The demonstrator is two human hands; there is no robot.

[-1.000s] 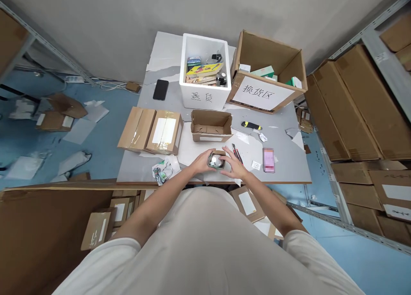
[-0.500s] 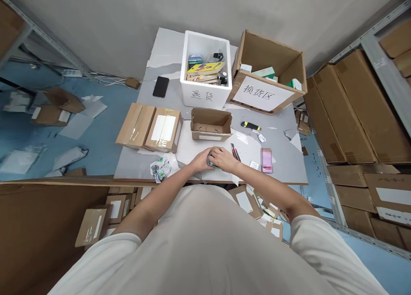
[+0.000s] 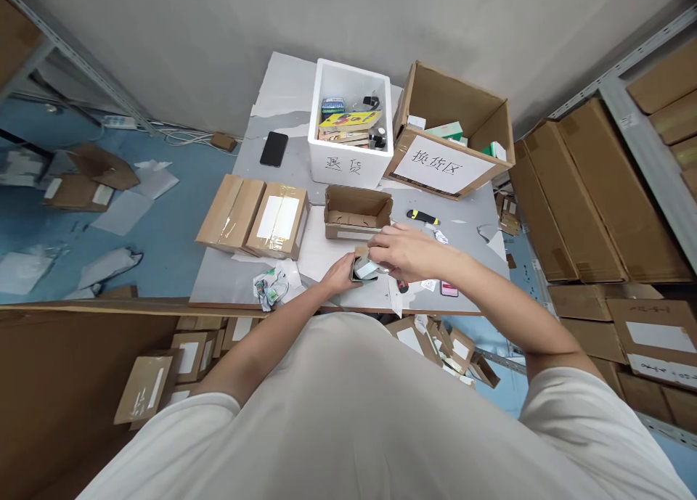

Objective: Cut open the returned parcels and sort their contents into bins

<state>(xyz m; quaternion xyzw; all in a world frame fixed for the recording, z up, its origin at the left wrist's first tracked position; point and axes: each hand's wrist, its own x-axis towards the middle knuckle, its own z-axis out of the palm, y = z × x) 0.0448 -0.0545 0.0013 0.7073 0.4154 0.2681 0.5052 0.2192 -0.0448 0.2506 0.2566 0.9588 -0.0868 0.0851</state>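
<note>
The left hand (image 3: 340,275) grips a small box (image 3: 358,276); the right hand (image 3: 406,253) pinches a shiny thing (image 3: 384,269), which a loose grasp might drop.

Between the taped carton with the white label (image 3: 276,224) and the open carton (image 3: 358,202) we have a narrow lane over white paper (image 3: 314,250); it widens at far left, where the black phone (image 3: 274,149) lies low on the bench (image 3: 297,170). Beyond the small box (image 3: 369,277) in our left hand (image 3: 340,273), the open carton's walls block the way; behind it, the white foam box (image 3: 348,175) and the large cardboard box (image 3: 462,97) stand close, leaving us little gap. Crumpled paper (image 3: 271,288) sits at near left. At right, our right hand (image 3: 406,253) and forearm (image 3: 498,304) span the near bench; past them, we could pass above the flat yellow-black cutter (image 3: 423,217), with room farther right.
</note>
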